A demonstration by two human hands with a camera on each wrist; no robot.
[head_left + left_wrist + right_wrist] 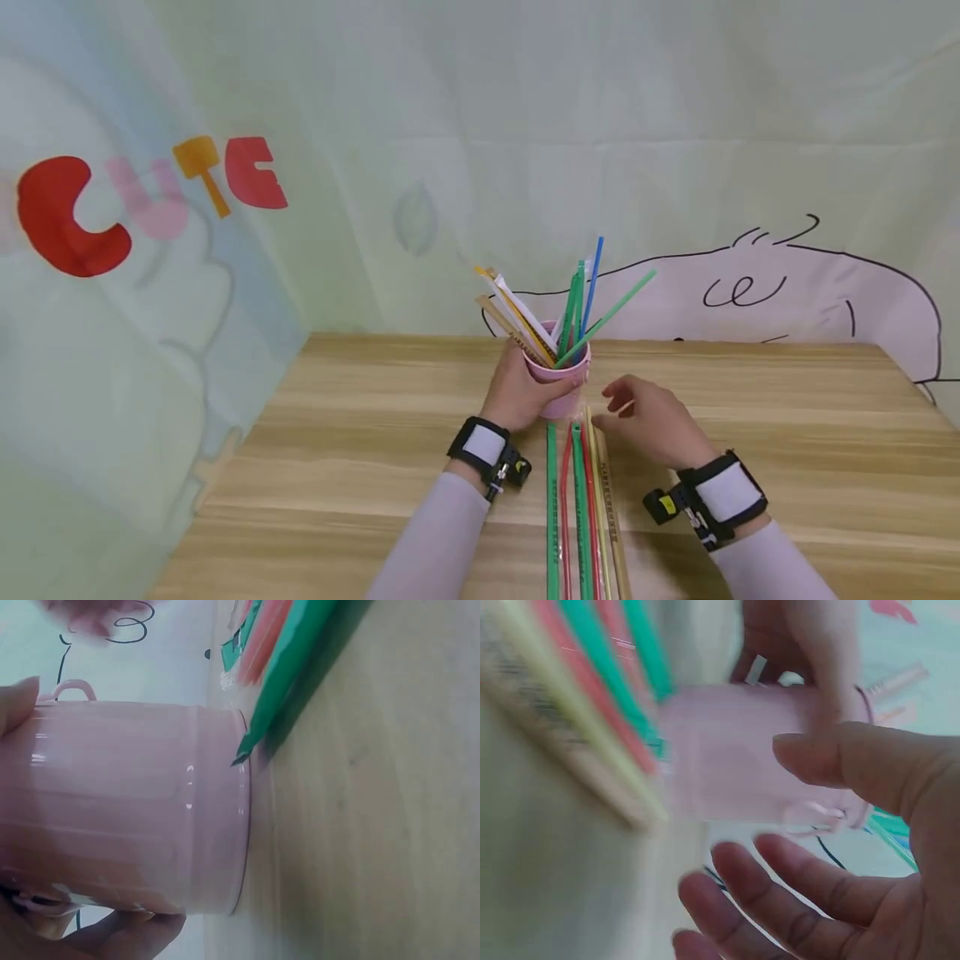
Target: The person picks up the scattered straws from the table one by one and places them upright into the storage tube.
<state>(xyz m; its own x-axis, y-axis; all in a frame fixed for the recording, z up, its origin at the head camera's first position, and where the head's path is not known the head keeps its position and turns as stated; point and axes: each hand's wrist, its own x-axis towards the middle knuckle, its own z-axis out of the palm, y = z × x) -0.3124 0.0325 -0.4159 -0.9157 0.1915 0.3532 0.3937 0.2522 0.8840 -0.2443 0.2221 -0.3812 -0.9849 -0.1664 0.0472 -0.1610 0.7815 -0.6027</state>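
My left hand (517,390) grips a small pink bucket (561,405) by its side, thumb across the front. The bucket stands upright on the table, with loop-shaped lugs (75,686) near its rim. Out of it lean several drinking straws: wrapped white and brown ones to the left, green ones and a blue straw (593,279) to the right. My right hand (654,421) is just right of the bucket, its fingers loosely bent and nothing in them. Directly in front of the bucket lies a row of straws: green straws (552,508), red ones, a yellow straw (600,508) and a brown wrapped straw (613,517).
The wooden table (360,433) spreads to both sides of the row. Behind its far edge hangs a pale printed cloth (465,183), with coloured letters on the left and a line drawing on the right. In the left wrist view, a green straw's tip overlaps the bucket's base.
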